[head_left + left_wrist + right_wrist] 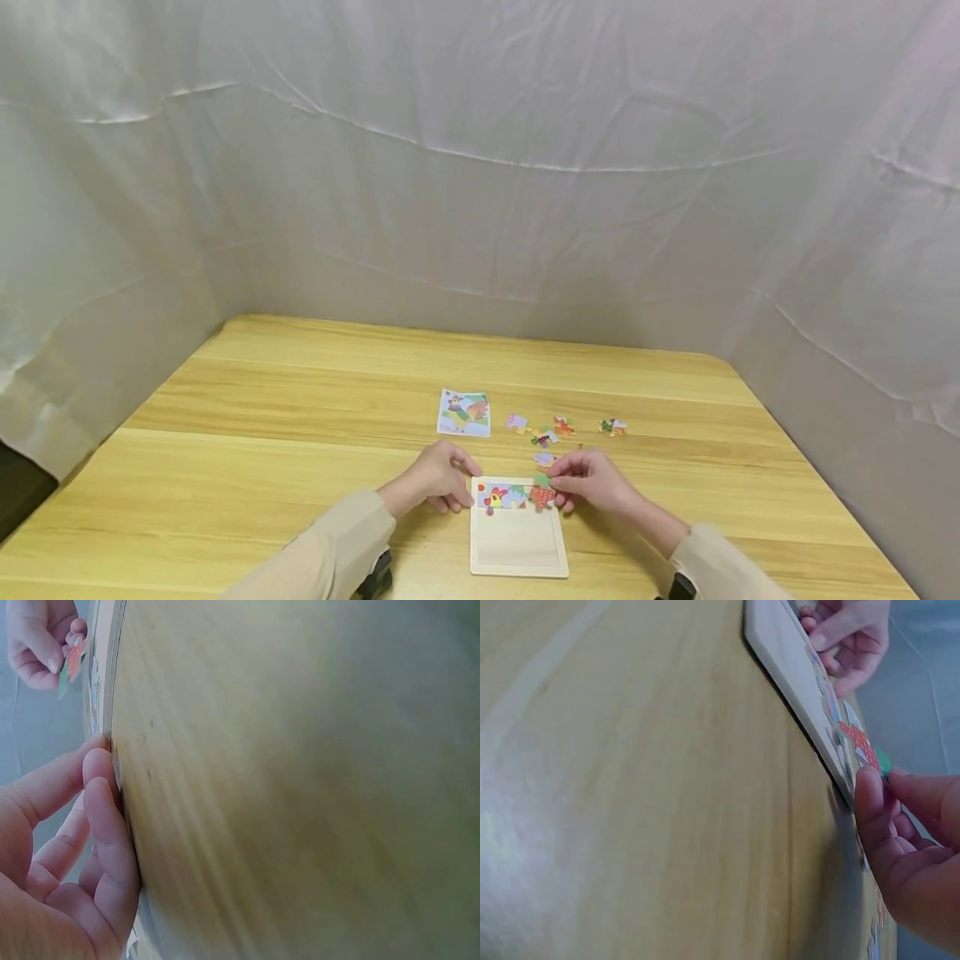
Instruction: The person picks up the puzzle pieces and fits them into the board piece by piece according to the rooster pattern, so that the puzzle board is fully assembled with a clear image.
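Observation:
A pale wooden puzzle tray [519, 542] lies on the table, with joined chicken-picture pieces [497, 495] along the inside of its far edge. My left hand [442, 477] holds the tray's far left corner and side, fingers bent against the rim; the left wrist view shows the fingertips [99, 761] at that edge. With thumb and forefinger my right hand [592, 482] pinches a red and green puzzle piece [861, 742]. The piece is tilted above the tray's far right corner. Whether it touches the pieces below I cannot tell.
Beyond the tray lies a printed picture card [463, 413] of the chicken. Several loose pieces are scattered to its right, among them a lilac piece [517, 422], an orange one [563, 427] and a green one [612, 427]. Grey cloth [480, 233] hangs around the table.

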Demonstrator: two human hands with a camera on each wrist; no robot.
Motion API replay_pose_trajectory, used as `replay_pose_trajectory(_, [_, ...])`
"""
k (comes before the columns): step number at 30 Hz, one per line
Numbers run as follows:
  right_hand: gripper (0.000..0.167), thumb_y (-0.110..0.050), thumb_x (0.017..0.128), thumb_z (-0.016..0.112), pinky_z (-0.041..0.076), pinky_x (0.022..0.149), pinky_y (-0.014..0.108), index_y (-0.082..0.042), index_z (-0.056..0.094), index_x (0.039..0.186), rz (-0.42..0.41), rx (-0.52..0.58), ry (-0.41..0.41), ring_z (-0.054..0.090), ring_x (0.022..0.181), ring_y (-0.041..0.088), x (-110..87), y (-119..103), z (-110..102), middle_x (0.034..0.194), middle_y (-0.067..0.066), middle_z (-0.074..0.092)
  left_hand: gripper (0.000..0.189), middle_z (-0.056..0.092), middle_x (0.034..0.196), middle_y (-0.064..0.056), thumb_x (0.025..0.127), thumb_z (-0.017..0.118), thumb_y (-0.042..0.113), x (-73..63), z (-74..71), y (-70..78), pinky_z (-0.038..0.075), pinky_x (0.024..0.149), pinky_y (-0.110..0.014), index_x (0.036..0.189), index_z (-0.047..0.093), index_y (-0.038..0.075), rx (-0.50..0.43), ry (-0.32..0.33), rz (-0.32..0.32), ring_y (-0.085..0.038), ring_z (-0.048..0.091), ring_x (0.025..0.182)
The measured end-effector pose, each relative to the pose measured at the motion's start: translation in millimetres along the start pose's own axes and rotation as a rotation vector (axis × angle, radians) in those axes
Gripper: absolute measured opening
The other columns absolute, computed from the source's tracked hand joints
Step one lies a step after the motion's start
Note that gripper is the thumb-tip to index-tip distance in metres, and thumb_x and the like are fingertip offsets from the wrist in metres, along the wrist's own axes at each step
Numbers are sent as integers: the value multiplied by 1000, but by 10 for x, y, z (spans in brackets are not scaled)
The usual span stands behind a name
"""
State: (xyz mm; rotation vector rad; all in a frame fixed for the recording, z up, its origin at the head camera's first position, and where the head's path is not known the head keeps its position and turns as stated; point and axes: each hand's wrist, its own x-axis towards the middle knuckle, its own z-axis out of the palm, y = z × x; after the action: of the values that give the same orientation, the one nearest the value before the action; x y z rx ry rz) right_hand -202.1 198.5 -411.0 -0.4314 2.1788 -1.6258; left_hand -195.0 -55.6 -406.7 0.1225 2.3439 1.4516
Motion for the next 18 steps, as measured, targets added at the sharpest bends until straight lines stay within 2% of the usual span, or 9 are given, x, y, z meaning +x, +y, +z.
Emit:
replay_pose_trajectory(3, [14,7,83,56,52,53,27,18,54,92,-20,-12,-16,58,56,13,-1,3,35,71,13,60,28,57,59,-7,65,73,-9,3,-1,-3,46,39,-24,87,64,4,1,0,3,-10,51,40])
replay_pose_trajectory(7, [12,5,83,57,49,46,22,15,57,89,-68,-91,-22,53,52,9,5,9,62,69,12,58,28,57,59,-7,64,73,-9,7,-1,-2,46,39,-24,87,64,4,3,1,1,-10,52,40])
replay_pose_trajectory(13, [9,-1,83,60,37,36,16,7,62,86,-102,-228,20,43,42,6,21,11,95,66,8,57,28,57,60,-7,64,73,-9,9,3,-3,46,39,-24,87,64,5,4,1,-3,-10,52,40])
replay_pose_trajectory(18, [7,-5,83,62,34,35,16,2,63,84,-98,-303,45,40,42,6,35,9,126,66,4,57,28,57,60,-7,64,73,-9,10,2,-4,46,39,-24,87,64,5,5,2,-5,-10,52,41])
